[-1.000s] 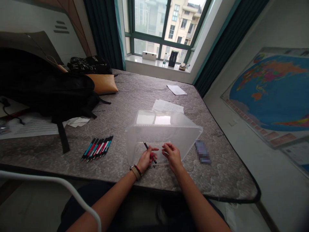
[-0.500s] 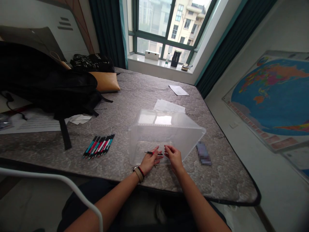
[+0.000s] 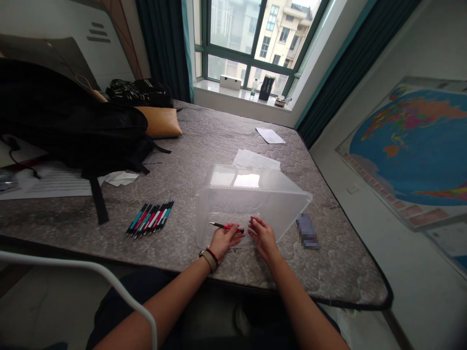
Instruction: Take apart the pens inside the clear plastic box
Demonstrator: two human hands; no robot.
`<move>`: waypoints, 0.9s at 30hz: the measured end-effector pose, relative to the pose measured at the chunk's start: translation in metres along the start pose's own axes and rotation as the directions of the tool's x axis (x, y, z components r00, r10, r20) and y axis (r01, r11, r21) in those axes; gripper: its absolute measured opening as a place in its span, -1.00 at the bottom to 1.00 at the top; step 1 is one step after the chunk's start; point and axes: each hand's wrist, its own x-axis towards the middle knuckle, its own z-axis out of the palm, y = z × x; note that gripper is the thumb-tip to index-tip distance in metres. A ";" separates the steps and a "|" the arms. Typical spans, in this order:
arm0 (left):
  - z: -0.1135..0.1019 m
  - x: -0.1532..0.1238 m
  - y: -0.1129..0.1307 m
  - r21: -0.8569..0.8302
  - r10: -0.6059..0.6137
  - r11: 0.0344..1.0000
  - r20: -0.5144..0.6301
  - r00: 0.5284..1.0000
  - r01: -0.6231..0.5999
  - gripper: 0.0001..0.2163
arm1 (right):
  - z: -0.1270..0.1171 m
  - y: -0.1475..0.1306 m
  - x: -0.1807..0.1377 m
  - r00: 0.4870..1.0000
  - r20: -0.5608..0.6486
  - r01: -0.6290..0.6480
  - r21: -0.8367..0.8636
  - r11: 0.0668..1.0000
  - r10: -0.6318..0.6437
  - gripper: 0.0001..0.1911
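Note:
A red and black pen lies across the fingers of my left hand, its thin tip pointing left. The thumb presses on the pen from above. Just to the right, my right hand has its fingertips drawn together; whether anything small sits in them cannot be made out. Both hands are at the open front of a clear plastic box, which rests on its side on the padded grey surface. Left of the box, several pens in teal, red, white and black lie side by side in a slanted row.
Right of the box is a blurred flat object. Papers lie behind the box. A black backpack and a tan pouch occupy the left side. A white curved tube crosses the lower left.
The pen in my left hand has slid leftward and slightly up, so more of its red body and tip shows. My right fingertips have shifted slightly. The box and pen row stay put.

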 end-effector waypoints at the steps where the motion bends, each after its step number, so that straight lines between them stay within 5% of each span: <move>1: 0.000 0.001 -0.002 0.057 0.016 0.998 -0.013 1.000 -0.015 -0.63 | 0.000 -0.001 0.000 1.000 0.001 -0.026 0.050 0.998 0.026 -0.71; 5: 0.001 -0.002 -0.005 0.351 0.192 0.918 0.016 0.981 -0.185 -0.64 | -0.001 -0.003 0.001 0.995 0.008 -0.101 0.181 0.978 0.101 -0.84; 9: 0.001 -0.017 0.010 0.694 0.381 0.544 0.297 0.876 -0.472 -0.71 | 0.002 -0.004 0.004 0.991 0.013 -0.133 0.175 0.976 0.133 -0.89; 12: 0.000 -0.024 0.023 0.767 0.382 0.366 0.393 0.837 -0.527 -0.73 | 0.006 -0.005 0.004 0.994 0.032 -0.108 0.086 0.990 0.106 -0.86; 21: -0.002 -0.016 0.025 0.755 0.353 0.438 0.354 0.866 -0.488 -0.63 | 0.020 -0.013 -0.016 0.975 0.222 0.003 -0.032 0.999 0.005 -0.65; 27: -0.003 -0.019 0.024 0.784 0.293 0.398 0.385 0.875 -0.477 -0.64 | 0.024 -0.016 -0.020 0.968 0.208 0.172 -0.134 0.976 -0.142 -0.60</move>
